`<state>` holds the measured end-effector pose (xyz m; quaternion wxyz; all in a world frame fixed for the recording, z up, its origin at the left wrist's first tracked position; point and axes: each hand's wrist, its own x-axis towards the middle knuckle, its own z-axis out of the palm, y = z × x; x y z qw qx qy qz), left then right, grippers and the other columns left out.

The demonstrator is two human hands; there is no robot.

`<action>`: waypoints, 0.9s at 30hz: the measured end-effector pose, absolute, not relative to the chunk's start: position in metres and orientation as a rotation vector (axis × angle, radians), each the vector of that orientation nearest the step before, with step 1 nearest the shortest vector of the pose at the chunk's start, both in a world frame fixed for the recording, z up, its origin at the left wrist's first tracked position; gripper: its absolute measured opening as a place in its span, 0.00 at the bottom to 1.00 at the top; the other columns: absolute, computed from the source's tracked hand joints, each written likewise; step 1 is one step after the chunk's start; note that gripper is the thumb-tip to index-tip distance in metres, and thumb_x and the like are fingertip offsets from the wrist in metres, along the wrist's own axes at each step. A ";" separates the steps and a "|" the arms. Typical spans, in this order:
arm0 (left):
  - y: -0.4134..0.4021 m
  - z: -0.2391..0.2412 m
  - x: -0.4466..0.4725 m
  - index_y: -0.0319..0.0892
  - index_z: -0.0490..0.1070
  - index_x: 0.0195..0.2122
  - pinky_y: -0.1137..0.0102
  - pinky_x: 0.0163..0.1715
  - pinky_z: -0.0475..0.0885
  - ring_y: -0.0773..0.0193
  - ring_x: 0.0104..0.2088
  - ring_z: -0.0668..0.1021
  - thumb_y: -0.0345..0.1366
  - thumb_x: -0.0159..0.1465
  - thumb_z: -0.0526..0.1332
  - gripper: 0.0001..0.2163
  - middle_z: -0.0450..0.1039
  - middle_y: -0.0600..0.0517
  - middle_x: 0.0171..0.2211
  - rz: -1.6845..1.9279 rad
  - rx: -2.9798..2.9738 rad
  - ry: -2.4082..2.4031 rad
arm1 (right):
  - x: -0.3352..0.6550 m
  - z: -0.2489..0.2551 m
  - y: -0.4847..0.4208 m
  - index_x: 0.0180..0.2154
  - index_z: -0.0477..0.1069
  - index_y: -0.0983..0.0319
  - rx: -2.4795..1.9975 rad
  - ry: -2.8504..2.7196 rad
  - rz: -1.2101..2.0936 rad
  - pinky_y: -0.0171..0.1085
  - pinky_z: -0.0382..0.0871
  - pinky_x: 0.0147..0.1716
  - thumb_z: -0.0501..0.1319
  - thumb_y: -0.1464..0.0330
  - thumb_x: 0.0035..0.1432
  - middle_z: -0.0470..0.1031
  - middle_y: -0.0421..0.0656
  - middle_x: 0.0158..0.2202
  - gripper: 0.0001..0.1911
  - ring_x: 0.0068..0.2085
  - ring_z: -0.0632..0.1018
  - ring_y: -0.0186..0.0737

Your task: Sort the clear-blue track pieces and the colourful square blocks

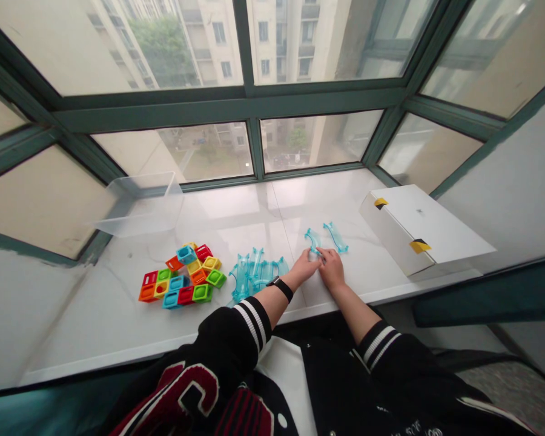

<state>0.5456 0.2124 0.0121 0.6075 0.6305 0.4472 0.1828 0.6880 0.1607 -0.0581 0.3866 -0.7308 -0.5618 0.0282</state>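
My left hand (305, 264) and my right hand (330, 267) meet on the white sill, fingers pinched together on the near end of a curved clear-blue track piece (312, 239). A second blue track piece (336, 236) lies just to the right of it, apart from my hands. A pile of several more blue track pieces (254, 272) sits left of my left wrist, which wears a black watch. Further left is a cluster of several coloured hollow cubes (181, 278).
A clear plastic tub (138, 203) stands at the back left of the white marble sill (263, 212). A white flat box (422, 233) with yellow-black tape lies at the right. Green-framed windows close off the back and sides.
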 end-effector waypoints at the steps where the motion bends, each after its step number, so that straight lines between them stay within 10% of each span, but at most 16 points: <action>1: 0.213 0.014 0.544 0.35 0.61 0.71 0.56 0.64 0.69 0.45 0.64 0.75 0.38 0.60 0.68 0.38 0.70 0.33 0.66 0.418 1.461 1.020 | 0.688 -0.057 0.160 0.55 0.79 0.61 -1.850 -1.417 0.067 0.48 0.73 0.52 0.57 0.73 0.61 0.74 0.49 0.43 0.23 0.45 0.76 0.50; 15: 0.214 0.084 0.343 0.44 0.72 0.61 0.55 0.54 0.77 0.53 0.54 0.80 0.42 0.68 0.61 0.20 0.76 0.43 0.59 0.752 2.037 1.171 | 0.683 -0.041 0.151 0.53 0.73 0.61 -1.734 -1.288 0.077 0.44 0.74 0.43 0.54 0.68 0.64 0.74 0.45 0.38 0.17 0.35 0.74 0.44; 27: 0.146 0.048 0.224 0.46 0.72 0.60 0.50 0.59 0.75 0.49 0.56 0.79 0.44 0.70 0.59 0.19 0.77 0.44 0.57 0.801 2.077 1.514 | 0.607 -0.009 0.153 0.53 0.75 0.58 -1.479 -1.634 0.264 0.46 0.72 0.50 0.56 0.67 0.70 0.78 0.46 0.40 0.15 0.43 0.77 0.46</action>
